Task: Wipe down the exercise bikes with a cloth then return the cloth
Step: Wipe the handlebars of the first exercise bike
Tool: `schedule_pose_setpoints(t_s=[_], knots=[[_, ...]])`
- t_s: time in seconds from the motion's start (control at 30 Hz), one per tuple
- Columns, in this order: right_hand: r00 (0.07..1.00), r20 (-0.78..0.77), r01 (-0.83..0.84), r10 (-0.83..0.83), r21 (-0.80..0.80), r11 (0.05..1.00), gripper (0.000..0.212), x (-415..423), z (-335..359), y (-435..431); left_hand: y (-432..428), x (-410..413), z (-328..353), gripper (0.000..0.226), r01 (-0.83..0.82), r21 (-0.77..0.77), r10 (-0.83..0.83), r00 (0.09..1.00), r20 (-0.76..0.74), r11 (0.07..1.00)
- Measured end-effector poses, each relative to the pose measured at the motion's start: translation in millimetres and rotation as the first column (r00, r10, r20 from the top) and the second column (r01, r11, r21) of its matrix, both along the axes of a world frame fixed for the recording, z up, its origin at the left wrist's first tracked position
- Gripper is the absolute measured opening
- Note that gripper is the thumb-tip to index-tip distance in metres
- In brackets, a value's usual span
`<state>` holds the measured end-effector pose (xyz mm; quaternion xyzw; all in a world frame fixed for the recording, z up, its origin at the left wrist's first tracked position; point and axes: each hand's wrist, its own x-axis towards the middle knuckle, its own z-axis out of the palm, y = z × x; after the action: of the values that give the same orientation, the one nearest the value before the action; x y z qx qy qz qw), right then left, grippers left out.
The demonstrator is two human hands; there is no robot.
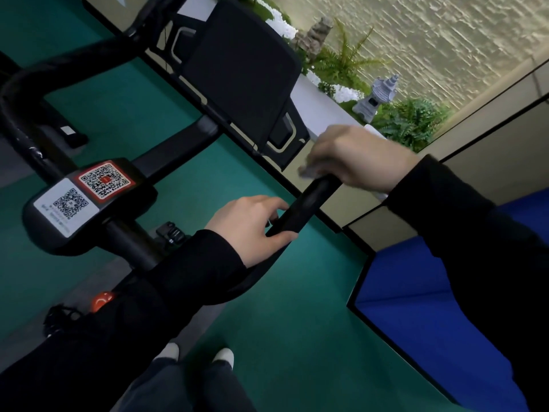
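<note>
Fingers (269,207) round cylindrical handlebar (309,203), crumpled cloth (309,171)

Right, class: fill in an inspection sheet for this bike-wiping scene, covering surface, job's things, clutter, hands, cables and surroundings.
Surface: green floor; blue mat to the right.
Job's things: grey cloth on the tip of the black handlebar; QR stickers on the bike's centre pad.
Clutter: nothing seen.
Hands: left hand grips the handlebar; right hand holds the cloth against its tip.
Cables: dark tangle low left, possibly a cable.
Surroundings: stone lantern, ferns, textured wall.
</note>
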<state>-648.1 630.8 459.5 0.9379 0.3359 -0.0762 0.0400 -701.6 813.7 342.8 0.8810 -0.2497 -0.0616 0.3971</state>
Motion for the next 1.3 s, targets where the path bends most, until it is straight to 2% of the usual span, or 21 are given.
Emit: schedule_pose_setpoints(t_s=[0.07, 0.23, 0.33, 0.4, 0.47, 0.57, 0.67, 0.73, 0.8, 0.93, 1.1, 1.2, 1.3], knots=[[0.997, 0.064, 0.04, -0.042, 0.027, 0.999, 0.015, 2.8, 6.8, -6.3, -0.2, 0.7, 0.2, 0.044, -0.001, 0.023, 0.0, 1.0, 0.02, 1.0], [0.996, 0.067, 0.051, -0.057, 0.075, 0.996, 0.014, -6.1, 3.6, -12.8, -3.2, 5.5, 3.3, 0.06, -0.024, 0.092, 0.019, 0.998, 0.052, 0.995], [0.964, 0.173, 0.165, -0.2, 0.196, 0.967, 0.014, -2.6, 3.1, -22.1, -10.2, 11.1, 8.4, 0.063, -0.037, 0.084, 0.031, 0.997, 0.069, 0.996], [0.913, 0.21, 0.277, -0.349, 0.305, 0.911, 0.014, -2.8, -2.0, -24.8, -18.5, 13.1, 11.1, 0.061, -0.023, 0.073, 0.018, 0.997, 0.073, 0.997], [0.845, 0.189, 0.379, -0.5, 0.446, 0.811, 0.012, -6.2, -9.6, -27.5, -26.9, 13.8, 12.2, 0.06, -0.012, 0.071, 0.006, 0.997, 0.083, 0.997], [0.714, 0.098, 0.451, -0.694, 0.694, 0.561, 0.011, -19.0, -22.1, -34.2, -33.0, 15.6, 9.8, 0.059, -0.027, 0.07, 0.02, 0.994, 0.103, 0.997], [0.643, 0.035, 0.361, -0.765, 0.867, 0.344, 0.012, -38.9, -45.3, -33.1, -34.5, 16.9, 6.2, 0.054, -0.03, 0.059, 0.023, 0.993, 0.118, 0.998], [0.639, 0.023, 0.287, -0.769, 0.92, 0.266, 0.013, -45.0, -57.2, -29.5, -35.0, 17.6, 4.7, 0.052, -0.029, 0.048, 0.022, 0.991, 0.129, 0.998], [0.671, -0.01, 0.268, -0.741, 0.935, 0.23, 0.014, -39.8, -58.4, -30.2, -35.6, 17.9, 4.1, 0.052, -0.029, 0.039, 0.024, 0.991, 0.134, 0.999], [0.684, -0.204, 0.407, -0.7, 0.904, 0.134, 0.012, -18.1, -51.1, -37.8, -36.0, 18.0, 4.0, 0.05, -0.044, 0.018, 0.041, 0.991, 0.127, 0.999], [0.668, -0.22, 0.35, -0.711, 0.936, 0.038, 0.019, -42.4, -75.4, -34.2, -35.2, 17.1, 3.3, 0.05, -0.037, 0.014, 0.035, 0.992, 0.122, 0.999], [0.682, -0.37, 0.347, -0.631, 0.923, -0.167, 0.025, -50.6, -91.6, -30.1, -34.9, 17.8, 3.0, 0.049, -0.028, 0.004, 0.027, 0.993, 0.119, 1.0], [0.714, -0.55, 0.391, -0.432, 0.826, -0.406, 0.027, -45.8, -93.3, -22.9, -35.2, 19.2, 3.0, 0.049, -0.029, -0.005, 0.029, 0.992, 0.121, 1.0]])
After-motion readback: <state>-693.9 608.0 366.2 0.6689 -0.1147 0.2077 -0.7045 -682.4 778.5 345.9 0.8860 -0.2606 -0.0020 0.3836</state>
